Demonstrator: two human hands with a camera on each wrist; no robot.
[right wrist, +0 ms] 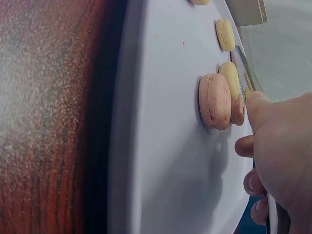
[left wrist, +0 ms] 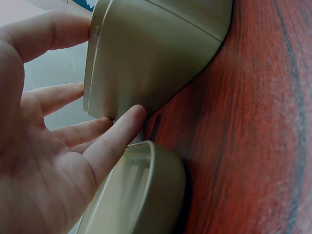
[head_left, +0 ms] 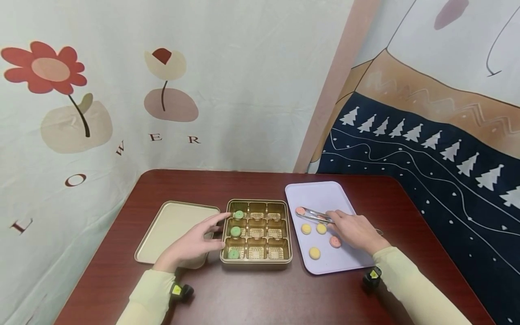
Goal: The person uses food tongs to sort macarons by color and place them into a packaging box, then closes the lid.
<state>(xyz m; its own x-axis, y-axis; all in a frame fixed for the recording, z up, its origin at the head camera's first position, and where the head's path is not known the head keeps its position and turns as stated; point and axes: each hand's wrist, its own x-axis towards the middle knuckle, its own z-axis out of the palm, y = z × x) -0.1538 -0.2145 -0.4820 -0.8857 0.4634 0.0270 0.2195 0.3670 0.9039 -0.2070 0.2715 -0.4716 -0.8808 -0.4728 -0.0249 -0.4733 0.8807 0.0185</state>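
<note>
My left hand [head_left: 195,243] rests its spread fingertips against the left side of a gold box [left wrist: 156,53] with a gold divided insert. Green macarons [head_left: 235,231] sit in the three compartments of its left column. Over the lilac tray [head_left: 314,192], my right hand [head_left: 355,229] grips metal tongs [head_left: 321,214]. The tongs' tips are at a pink macaron [head_left: 299,211] near the tray's left edge. Another pink macaron [right wrist: 238,109] shows partly behind a yellow one in the right wrist view. Nearer the front lie yellow macarons [head_left: 314,253] and a pink macaron [head_left: 335,242].
A shallow gold lid [head_left: 174,225] lies left of the box, partly under my left hand and forearm. Everything stands on a dark red wooden table [head_left: 260,298]. A printed curtain [head_left: 252,90] hangs right behind the table's far edge.
</note>
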